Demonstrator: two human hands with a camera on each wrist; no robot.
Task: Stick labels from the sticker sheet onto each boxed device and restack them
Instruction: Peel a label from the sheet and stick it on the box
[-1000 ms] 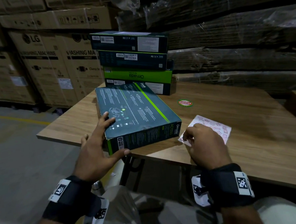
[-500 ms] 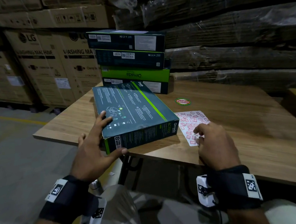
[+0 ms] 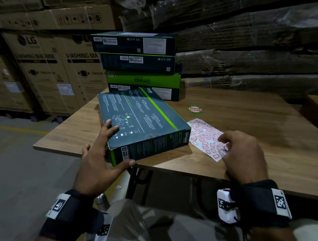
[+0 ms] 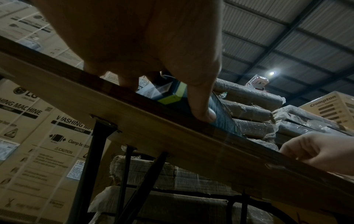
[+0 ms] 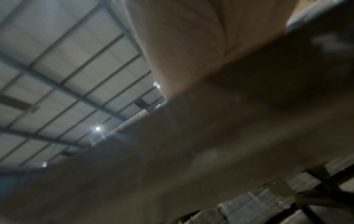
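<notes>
Teal-green box point(image 3: 139, 122) lies flat at the near corner of the wooden table point(image 3: 252, 130), w/ the sticker sheet point(image 3: 204, 135) just beside its right edge, touching or nearly so. Behind the box, four more boxes sit in a stack point(image 3: 139, 64) at the table's far edge. Small round green and red sticker point(image 3: 194, 109) sits on the wood beyond the sheet, right of the box.

Left hand point(image 3: 100, 161) is spread open over the box's near left corner: fingers flat on the top face, thumb point(image 4: 201, 109) pressed straight against the front side. It's bracing, not gripping. Right hand point(image 3: 240, 151) is curled over the near end of the sheet, fingertips down among the red labels. Looks like it's picking at one, but can't tell if a label is actually pinched, since the knuckles hide it and the right wrist view is just blur.

Step in hand is prob peeling one label. Tips imo: lift a label by its corner w/ a nail, and pin the sheet w/ the other fingers so the whole sheet doesn't come up. Left hand should keep the box braced bc it sits right at the table edge and a push could slide it off. Press the label on from one side across so it lies flat.
</notes>
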